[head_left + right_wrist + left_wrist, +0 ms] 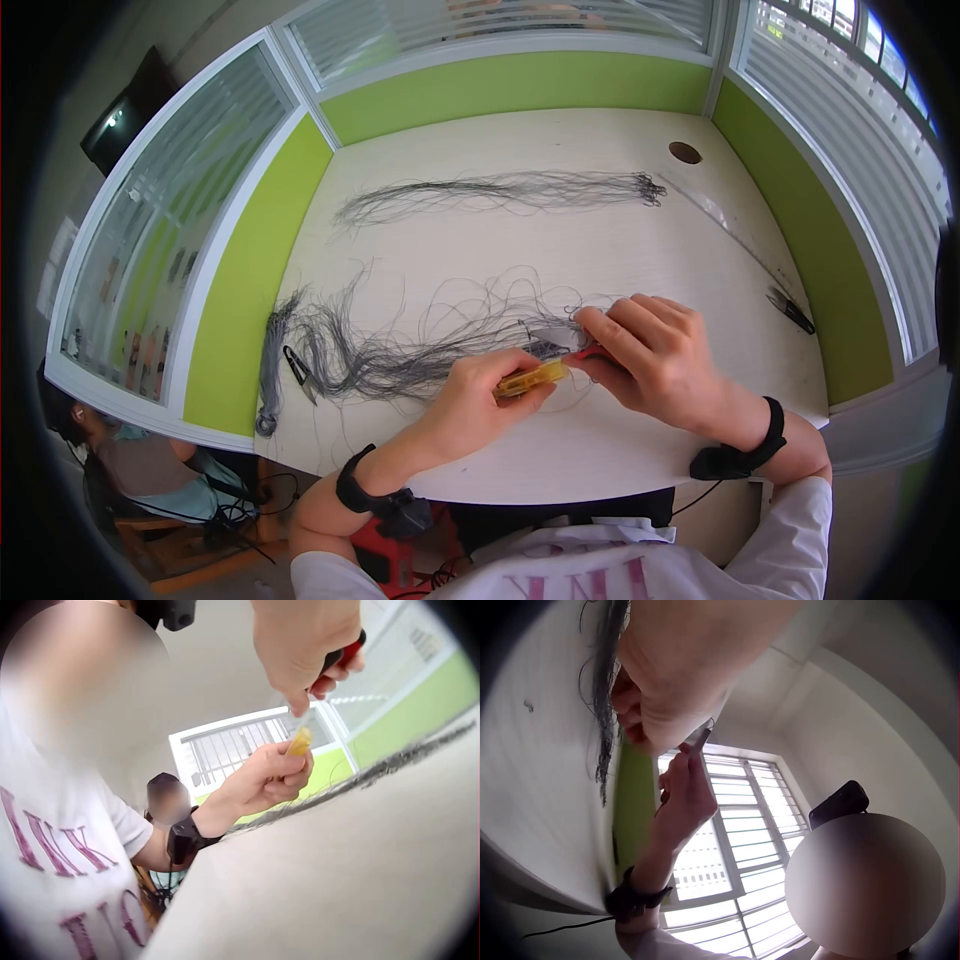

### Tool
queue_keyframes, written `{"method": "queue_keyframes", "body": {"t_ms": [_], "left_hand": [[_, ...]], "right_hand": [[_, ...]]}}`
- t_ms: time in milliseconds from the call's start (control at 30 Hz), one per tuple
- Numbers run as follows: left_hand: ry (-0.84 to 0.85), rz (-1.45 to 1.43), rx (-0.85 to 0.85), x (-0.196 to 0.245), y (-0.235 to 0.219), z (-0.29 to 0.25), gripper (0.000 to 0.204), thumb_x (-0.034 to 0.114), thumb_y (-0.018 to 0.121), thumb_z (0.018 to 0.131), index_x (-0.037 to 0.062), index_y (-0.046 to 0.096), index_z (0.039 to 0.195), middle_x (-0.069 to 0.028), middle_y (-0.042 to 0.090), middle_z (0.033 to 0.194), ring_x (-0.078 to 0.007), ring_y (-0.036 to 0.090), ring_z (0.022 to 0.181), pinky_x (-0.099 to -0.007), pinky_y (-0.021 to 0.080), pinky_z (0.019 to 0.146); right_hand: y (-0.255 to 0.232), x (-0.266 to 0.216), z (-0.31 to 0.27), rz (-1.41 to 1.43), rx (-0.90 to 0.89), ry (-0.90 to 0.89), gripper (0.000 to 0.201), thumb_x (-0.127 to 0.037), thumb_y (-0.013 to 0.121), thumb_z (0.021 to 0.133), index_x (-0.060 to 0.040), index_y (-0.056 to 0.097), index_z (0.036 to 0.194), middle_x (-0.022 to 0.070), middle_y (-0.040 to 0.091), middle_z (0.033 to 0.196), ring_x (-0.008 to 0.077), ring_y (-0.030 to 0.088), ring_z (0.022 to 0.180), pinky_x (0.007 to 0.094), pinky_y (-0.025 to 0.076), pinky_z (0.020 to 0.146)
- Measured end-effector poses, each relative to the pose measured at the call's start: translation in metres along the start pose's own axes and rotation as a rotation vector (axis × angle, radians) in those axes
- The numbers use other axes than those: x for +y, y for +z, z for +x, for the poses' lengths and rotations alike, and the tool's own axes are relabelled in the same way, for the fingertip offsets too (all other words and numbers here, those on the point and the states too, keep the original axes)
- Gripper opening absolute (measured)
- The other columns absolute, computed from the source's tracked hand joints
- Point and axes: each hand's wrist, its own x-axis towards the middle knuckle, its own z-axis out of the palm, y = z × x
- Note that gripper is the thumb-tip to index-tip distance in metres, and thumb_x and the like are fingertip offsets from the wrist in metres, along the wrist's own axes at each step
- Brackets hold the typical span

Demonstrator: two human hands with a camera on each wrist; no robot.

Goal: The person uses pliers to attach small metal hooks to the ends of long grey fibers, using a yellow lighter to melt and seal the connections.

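Note:
My left hand (478,392) grips a small yellow, partly see-through piece (532,379) between thumb and fingers. Close by, my right hand (655,358) holds a tool with a red-and-black handle (346,654); its flat grey metal part (558,337) reaches toward the left hand. I cannot tell what kind of tool it is. Both hands are over the right end of a loose, tangled bundle of thin dark strands (400,355), whose end is partly hidden behind them. In the right wrist view, the yellow piece (300,742) sticks up from the left fingers, just below the right hand.
A second strand bundle (500,187) with looped ends lies farther back. Black thread snips (299,372) rest by a grey bunch (270,365) at left; another pair (792,308) lies at right near a clear ruler (715,215). Green partitions (520,92) enclose the table (560,465). A person sits at lower left.

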Motion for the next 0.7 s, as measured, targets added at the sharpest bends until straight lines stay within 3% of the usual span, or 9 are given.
{"method": "queue_keyframes", "body": {"t_ms": [133, 200, 267, 367, 400, 467, 533, 633, 700], "left_hand": [[0.124, -0.020, 0.021, 0.003, -0.007, -0.004, 0.020, 0.012, 0.066, 0.089, -0.0016, 0.058, 0.101, -0.0026, 0.062, 0.080, -0.0060, 0.057, 0.071, -0.0209, 0.046, 0.063], [-0.068, -0.448, 0.264, 0.001, -0.012, -0.006, 0.024, 0.010, 0.063, 0.090, -0.0015, 0.054, 0.109, -0.0012, 0.057, 0.082, -0.0061, 0.051, 0.066, -0.0207, 0.043, 0.056], [-0.121, -0.548, 0.343, -0.001, -0.012, -0.001, 0.025, 0.007, 0.058, 0.093, -0.0024, 0.050, 0.114, -0.0019, 0.057, 0.083, -0.0060, 0.051, 0.069, -0.0202, 0.043, 0.059], [-0.040, -0.132, 0.204, -0.013, -0.008, 0.000, 0.025, 0.007, 0.061, 0.091, -0.0007, 0.051, 0.113, -0.0026, 0.060, 0.086, -0.0068, 0.056, 0.072, -0.0221, 0.046, 0.060], [-0.037, -0.127, 0.197, -0.009, -0.007, 0.000, 0.025, 0.007, 0.061, 0.091, -0.0007, 0.051, 0.113, -0.0026, 0.060, 0.086, -0.0068, 0.056, 0.072, -0.0221, 0.046, 0.060], [0.216, 0.061, 0.033, 0.002, -0.004, -0.001, 0.027, 0.007, 0.065, 0.089, 0.0000, 0.053, 0.111, -0.0029, 0.062, 0.089, -0.0076, 0.059, 0.074, -0.0226, 0.048, 0.062], [0.235, 0.029, -0.018, 0.006, -0.007, -0.007, 0.025, 0.005, 0.066, 0.087, 0.0001, 0.054, 0.109, -0.0043, 0.063, 0.090, -0.0071, 0.059, 0.074, -0.0214, 0.048, 0.062], [0.015, -0.266, 0.264, 0.004, -0.015, -0.011, 0.024, 0.005, 0.059, 0.092, -0.0010, 0.049, 0.113, -0.0066, 0.061, 0.092, -0.0060, 0.057, 0.079, -0.0195, 0.047, 0.068], [-0.036, -0.355, 0.336, 0.001, -0.020, -0.002, 0.024, 0.006, 0.058, 0.093, -0.0013, 0.048, 0.113, -0.0062, 0.061, 0.092, -0.0064, 0.056, 0.081, -0.0197, 0.047, 0.070]], "right_hand": [[-0.005, 0.006, 0.005, -0.129, -0.024, -0.006, 0.029, -0.018, 0.074, 0.074, -0.0025, 0.060, 0.094, 0.0036, 0.053, 0.069, 0.0192, 0.054, 0.057, 0.0321, 0.044, 0.051], [-0.010, 0.007, 0.000, -0.120, -0.148, -0.004, 0.029, -0.018, 0.074, 0.074, -0.0026, 0.060, 0.094, 0.0036, 0.053, 0.070, 0.0189, 0.054, 0.058, 0.0313, 0.045, 0.052], [-0.016, -0.005, 0.003, -0.109, -0.162, -0.038, 0.029, -0.018, 0.074, 0.074, -0.0025, 0.060, 0.094, 0.0033, 0.053, 0.070, 0.0181, 0.054, 0.058, 0.0305, 0.045, 0.052], [-0.019, -0.018, 0.015, -0.059, -0.123, -0.171, 0.030, -0.018, 0.075, 0.073, -0.0024, 0.060, 0.093, 0.0028, 0.051, 0.070, 0.0169, 0.054, 0.060, 0.0307, 0.044, 0.052], [-0.018, -0.015, 0.020, -0.061, -0.117, -0.165, 0.030, -0.018, 0.075, 0.073, -0.0024, 0.060, 0.093, 0.0028, 0.051, 0.070, 0.0169, 0.054, 0.060, 0.0307, 0.044, 0.052], [-0.012, -0.004, 0.031, -0.109, -0.049, -0.174, 0.028, -0.018, 0.074, 0.073, -0.0027, 0.059, 0.092, 0.0031, 0.051, 0.071, 0.0174, 0.053, 0.060, 0.0315, 0.043, 0.052], [-0.008, 0.010, 0.031, -0.148, -0.043, -0.163, 0.026, -0.018, 0.073, 0.074, -0.0028, 0.059, 0.091, 0.0037, 0.051, 0.070, 0.0178, 0.053, 0.060, 0.0323, 0.042, 0.052], [-0.012, 0.014, 0.024, -0.203, -0.158, -0.110, 0.026, -0.018, 0.073, 0.074, -0.0023, 0.060, 0.090, 0.0041, 0.052, 0.068, 0.0179, 0.055, 0.060, 0.0321, 0.045, 0.054], [-0.017, 0.001, 0.020, -0.149, -0.167, -0.142, 0.027, -0.018, 0.073, 0.074, -0.0019, 0.061, 0.091, 0.0041, 0.052, 0.069, 0.0180, 0.055, 0.061, 0.0318, 0.045, 0.054]]}}
